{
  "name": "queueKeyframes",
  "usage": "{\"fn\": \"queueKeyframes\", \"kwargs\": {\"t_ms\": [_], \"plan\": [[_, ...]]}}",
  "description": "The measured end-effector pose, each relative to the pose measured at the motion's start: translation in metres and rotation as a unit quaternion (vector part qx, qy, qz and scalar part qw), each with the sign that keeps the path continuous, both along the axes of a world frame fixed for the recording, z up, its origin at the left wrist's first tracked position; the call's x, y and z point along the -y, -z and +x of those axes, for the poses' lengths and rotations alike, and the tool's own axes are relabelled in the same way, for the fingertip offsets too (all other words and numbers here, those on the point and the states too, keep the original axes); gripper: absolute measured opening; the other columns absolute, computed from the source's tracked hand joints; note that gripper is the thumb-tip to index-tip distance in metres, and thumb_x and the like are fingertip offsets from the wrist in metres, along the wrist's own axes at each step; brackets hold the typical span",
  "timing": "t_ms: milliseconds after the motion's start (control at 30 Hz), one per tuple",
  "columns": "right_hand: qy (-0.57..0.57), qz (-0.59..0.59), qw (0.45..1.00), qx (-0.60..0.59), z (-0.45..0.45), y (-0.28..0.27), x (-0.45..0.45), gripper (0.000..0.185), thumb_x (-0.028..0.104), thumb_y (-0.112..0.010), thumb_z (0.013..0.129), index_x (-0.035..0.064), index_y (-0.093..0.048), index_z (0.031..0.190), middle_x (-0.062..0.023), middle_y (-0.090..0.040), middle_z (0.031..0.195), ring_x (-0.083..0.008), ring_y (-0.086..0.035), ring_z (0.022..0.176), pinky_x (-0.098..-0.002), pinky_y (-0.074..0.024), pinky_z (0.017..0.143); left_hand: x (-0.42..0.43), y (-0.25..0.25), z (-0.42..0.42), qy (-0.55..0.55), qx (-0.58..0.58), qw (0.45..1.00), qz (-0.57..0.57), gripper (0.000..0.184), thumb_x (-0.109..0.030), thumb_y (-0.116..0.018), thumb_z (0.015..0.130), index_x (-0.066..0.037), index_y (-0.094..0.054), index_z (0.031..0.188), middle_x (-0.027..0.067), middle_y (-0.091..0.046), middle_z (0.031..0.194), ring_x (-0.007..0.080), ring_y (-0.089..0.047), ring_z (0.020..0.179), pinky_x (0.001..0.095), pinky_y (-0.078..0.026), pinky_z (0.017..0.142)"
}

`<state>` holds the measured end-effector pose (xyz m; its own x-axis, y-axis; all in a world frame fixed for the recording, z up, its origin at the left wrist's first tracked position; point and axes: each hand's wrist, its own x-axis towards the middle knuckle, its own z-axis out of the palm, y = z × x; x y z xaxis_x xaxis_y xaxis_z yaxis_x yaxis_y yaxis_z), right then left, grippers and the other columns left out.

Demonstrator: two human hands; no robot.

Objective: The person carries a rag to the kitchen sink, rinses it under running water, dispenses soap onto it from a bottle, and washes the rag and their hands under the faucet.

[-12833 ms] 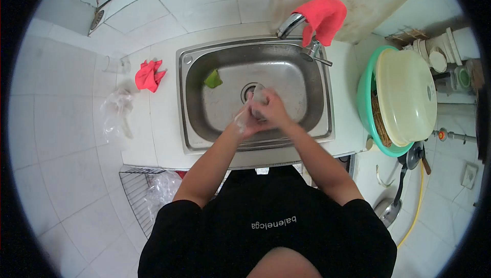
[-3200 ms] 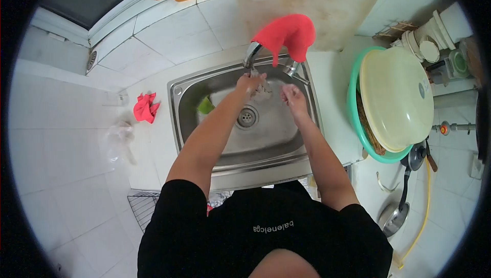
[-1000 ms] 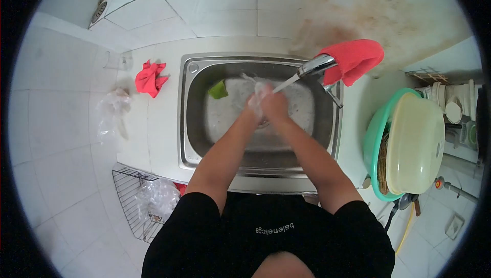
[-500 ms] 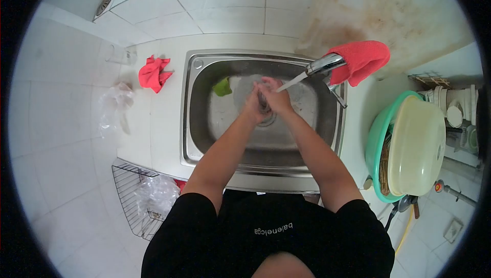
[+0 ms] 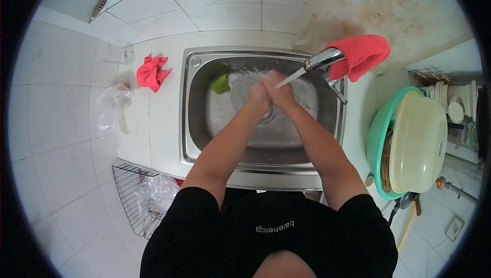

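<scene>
Over the steel sink (image 5: 186, 124), my left hand (image 5: 260, 95) and my right hand (image 5: 279, 87) are pressed together near the drain, fingers curled in. Whatever lies between them is hidden. A stream of water (image 5: 290, 78) from the chrome tap (image 5: 323, 59) strikes my right hand, and spray flies off to the upper left. One red cloth (image 5: 365, 55) hangs over the tap. A green piece (image 5: 220, 84) lies at the left of the sink floor.
Left of the sink are another red cloth (image 5: 151, 72), a clear cup (image 5: 116, 54) and a clear plastic bag (image 5: 113, 105). On the right stands a green basin (image 5: 377, 140) under a cream lid (image 5: 417, 147). A wire rack (image 5: 129, 188) holds more plastic at the lower left.
My hands were apart about three seconds ago, the left one holding something greyish by the tap; now they are together under running water. Within the last second they shifted only slightly. The view has moved too.
</scene>
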<state>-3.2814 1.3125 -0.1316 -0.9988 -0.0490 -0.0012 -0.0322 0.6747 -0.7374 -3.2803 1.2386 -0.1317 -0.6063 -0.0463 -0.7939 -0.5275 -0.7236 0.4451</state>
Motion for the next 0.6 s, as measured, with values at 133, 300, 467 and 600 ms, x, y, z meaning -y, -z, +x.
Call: {"fn": "queueKeyframes", "kwargs": {"t_ms": [133,300,467,600], "plan": [[0.059,-0.114,0.979,0.156,-0.008,0.021,0.0,0.03,0.032,-0.05,0.072,0.0029,-0.052,0.08,-0.017,-0.056,0.078,-0.0325,-0.054,0.076,-0.0406,-0.0404,0.065,0.005,0.015,0.003,0.121,-0.01,0.985,-0.125,0.033,-0.03,-0.037,0.081,-0.001,-0.05,0.089,0.0125,-0.053,0.085,0.0254,-0.052,0.084,0.0362,-0.043,0.073],[0.131,-0.221,0.919,0.3,-0.008,0.039,-0.005,0.028,0.028,-0.048,0.076,0.0048,-0.055,0.09,-0.0048,-0.056,0.083,-0.015,-0.051,0.077,-0.0283,-0.0405,0.067,0.02,0.025,0.02,0.3,-0.135,0.861,-0.387,0.036,-0.036,-0.044,0.079,-0.003,-0.05,0.092,0.0115,-0.053,0.085,0.0242,-0.052,0.083,0.0346,-0.044,0.069],[0.065,-0.111,0.991,0.025,0.002,0.003,0.003,0.027,0.027,-0.048,0.076,0.0067,-0.051,0.094,-0.0123,-0.053,0.083,-0.0263,-0.049,0.088,-0.0329,-0.0396,0.074,0.013,-0.008,0.028,0.195,-0.036,0.98,0.009,0.043,-0.04,-0.046,0.077,-0.006,-0.045,0.105,0.0118,-0.051,0.097,0.0247,-0.049,0.096,0.0357,-0.042,0.079],[-0.011,0.014,0.993,-0.116,0.025,-0.022,0.005,0.033,0.033,-0.047,0.077,0.0063,-0.049,0.095,-0.0149,-0.054,0.086,-0.0317,-0.052,0.082,-0.039,-0.0405,0.073,0.022,0.02,0.014,0.195,-0.277,0.94,0.045,0.037,-0.035,-0.044,0.08,-0.007,-0.045,0.104,0.0119,-0.051,0.098,0.0247,-0.049,0.094,0.0363,-0.042,0.079]]}}
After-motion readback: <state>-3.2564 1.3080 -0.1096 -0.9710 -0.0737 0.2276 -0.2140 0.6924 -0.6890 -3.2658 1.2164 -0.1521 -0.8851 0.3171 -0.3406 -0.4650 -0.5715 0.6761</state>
